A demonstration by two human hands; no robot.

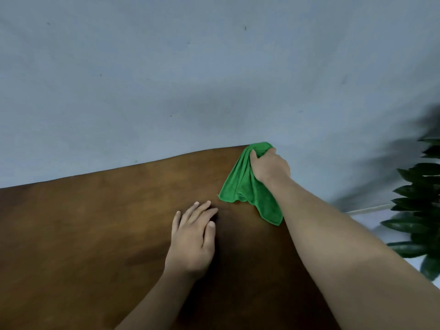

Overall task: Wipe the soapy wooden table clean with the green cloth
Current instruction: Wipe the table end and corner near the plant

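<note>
Fingers [254,156] of the right hand [270,166] are curled and clamped on a bunched fold of the green cloth [247,189]. The thumb shows on the left side of the bunch; the other digits are hidden over its top.

Head view, position: the cloth lies at the far right corner of the desk [95,222]. Its gripped end sits against the wall [166,79], where desk and wall meet. The loose part trails from under the palm toward the person and lies on the wood in two flaps. The longer flap reaches the right edge of the desk, beside the forearm.

The left hand [192,239] rests flat on the desk, fingers straight and slightly apart, holding nothing. Its fingertips lie near the lower hem of the cloth but do not touch it.

Handling: the cloth is judged soft, light and limp. It folds wherever it is unsupported and will likely drag behind the hand rather than push ahead of it. A hold on a gathered bunch, as here, puts pressure only under the palm. A flat palm over a folded pad would probably cover more surface per stroke. A soapy desk is probably slippery, so the bracing hand could slide.

No foam or streaks can be made out on the brown surface, so how much is left to wipe cannot be told. A leafy plant [419,198] stands well apart, beyond the desk's right edge.
</note>
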